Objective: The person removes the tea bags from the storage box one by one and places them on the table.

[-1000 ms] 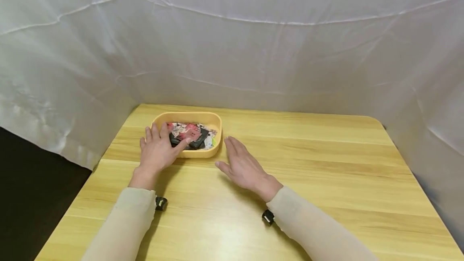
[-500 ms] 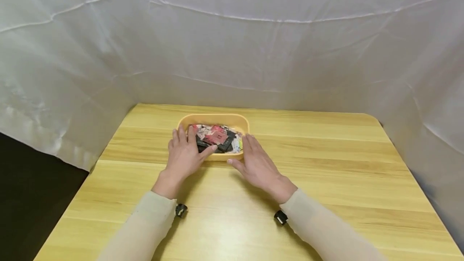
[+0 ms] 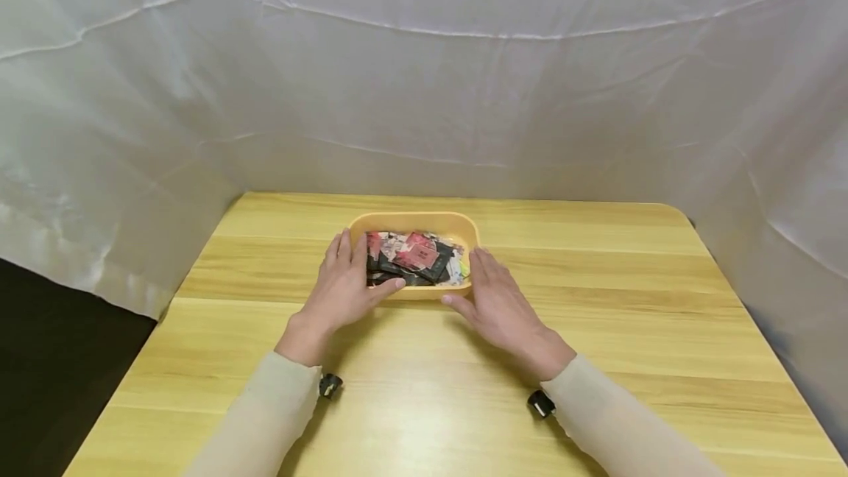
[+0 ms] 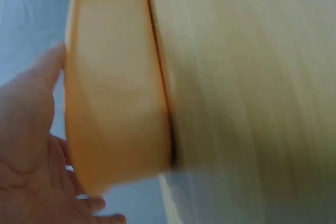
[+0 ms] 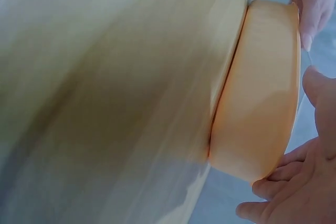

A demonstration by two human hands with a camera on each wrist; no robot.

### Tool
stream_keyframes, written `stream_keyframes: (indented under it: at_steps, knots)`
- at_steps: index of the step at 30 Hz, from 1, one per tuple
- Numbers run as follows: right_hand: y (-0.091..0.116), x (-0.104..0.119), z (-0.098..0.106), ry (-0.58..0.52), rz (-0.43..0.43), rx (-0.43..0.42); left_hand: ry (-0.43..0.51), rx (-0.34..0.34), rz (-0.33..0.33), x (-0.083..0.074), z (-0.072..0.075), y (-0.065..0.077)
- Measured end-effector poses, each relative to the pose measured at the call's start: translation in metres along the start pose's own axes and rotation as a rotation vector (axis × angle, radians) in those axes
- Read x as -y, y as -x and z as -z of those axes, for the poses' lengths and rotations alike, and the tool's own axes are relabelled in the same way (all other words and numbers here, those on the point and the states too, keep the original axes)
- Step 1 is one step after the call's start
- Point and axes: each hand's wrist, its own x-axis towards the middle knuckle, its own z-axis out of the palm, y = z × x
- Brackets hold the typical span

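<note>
An orange-yellow plastic tray [image 3: 424,222] with rounded corners stands on the wooden table between both hands. Inside lie a small red card [image 3: 424,255], black flat packets [image 3: 440,263] and several printed paper pieces. My left hand [image 3: 339,291] lies with extended fingers along the tray's left side, its thumb at the front rim. Against the right side rest the straight fingers of my right hand [image 3: 501,306], thumb out near the front corner. Both wrist views show the tray's smooth front wall [image 4: 115,87], with the right hand's fingers [image 5: 286,174] at its corner.
The wooden table [image 3: 596,300] has a back edge just behind the tray. A pale grey cloth [image 3: 424,109] hangs around the back and sides. Black wrist devices [image 3: 542,403] sit by the light sleeves.
The tray has slid right and slightly nearer, from the table's back left. My left hand moved right with it. My right hand, apart from the tray at first, now touches its right side.
</note>
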Motion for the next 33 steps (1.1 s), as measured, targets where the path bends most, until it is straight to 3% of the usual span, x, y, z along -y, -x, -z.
stream_keyframes:
  at_steps: [8,19,33]
  knots:
    - [0.006,-0.011,0.006,0.014,-0.005,0.004,0.047,0.094,-0.057,0.011,-0.004,-0.001]
    - [0.017,-0.021,0.002,0.011,0.015,-0.024,-0.039,0.050,-0.062,0.002,-0.015,-0.002]
    - [0.023,-0.026,0.005,0.013,0.005,-0.015,-0.081,0.082,-0.136,0.006,-0.010,-0.006]
